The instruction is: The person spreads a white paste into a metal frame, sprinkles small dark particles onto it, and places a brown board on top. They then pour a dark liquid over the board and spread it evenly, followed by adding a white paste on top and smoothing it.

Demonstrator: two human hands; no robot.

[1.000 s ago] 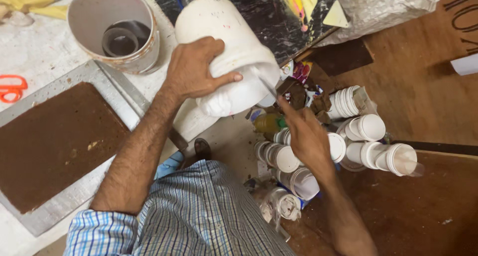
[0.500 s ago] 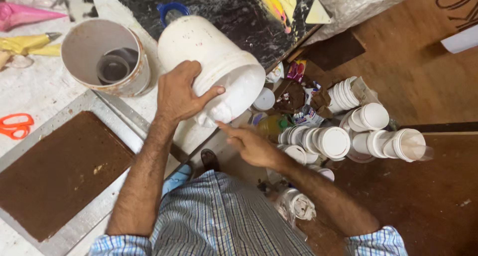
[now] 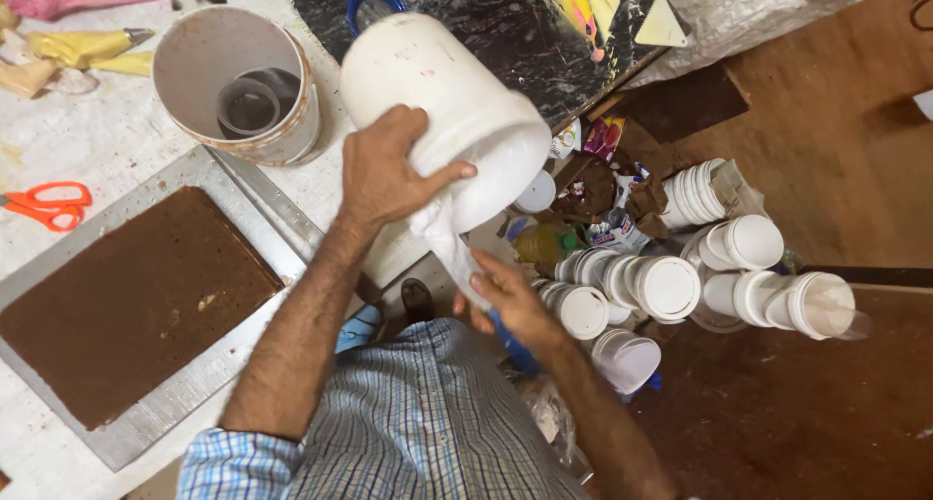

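My left hand [image 3: 389, 170] grips a large white plastic tub [image 3: 437, 102] from the side. The tub is tilted, with its mouth down and to the right, over the table's edge. A crumpled strip of white plastic [image 3: 442, 242] hangs from the mouth. My right hand [image 3: 510, 301] is just under it and closed on the strip's lower end. Something blue [image 3: 507, 346] shows beneath that hand; I cannot tell what it is.
A brown cake slab [image 3: 126, 306] lies in a metal tray [image 3: 165, 403] at the left. Behind it stand a white bucket [image 3: 292, 121], orange scissors [image 3: 44, 204] and yellow piping bags [image 3: 87, 48]. Stacks of white lidded cups [image 3: 671, 286] and a bottle [image 3: 544, 240] crowd the floor.
My right hand came from the brown clutter by the cups to under the tub's mouth and took hold of the white plastic. My left hand stays on the tub.
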